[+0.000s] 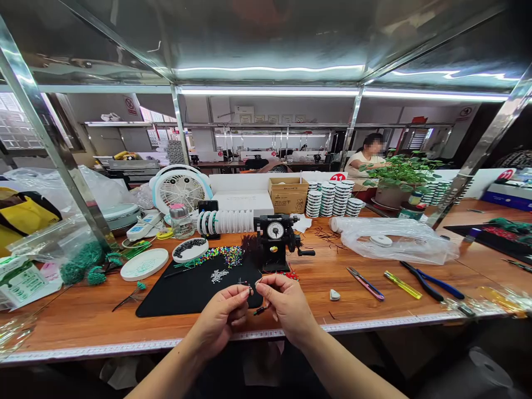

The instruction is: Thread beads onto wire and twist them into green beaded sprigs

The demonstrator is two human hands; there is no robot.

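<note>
Above the black mat (166, 296), left hand (218, 318) raised beside right hand (288, 305)

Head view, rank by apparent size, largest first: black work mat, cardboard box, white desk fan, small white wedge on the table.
1. Black work mat
2. Cardboard box and white desk fan: they look alike, unsure
3. Small white wedge
</note>
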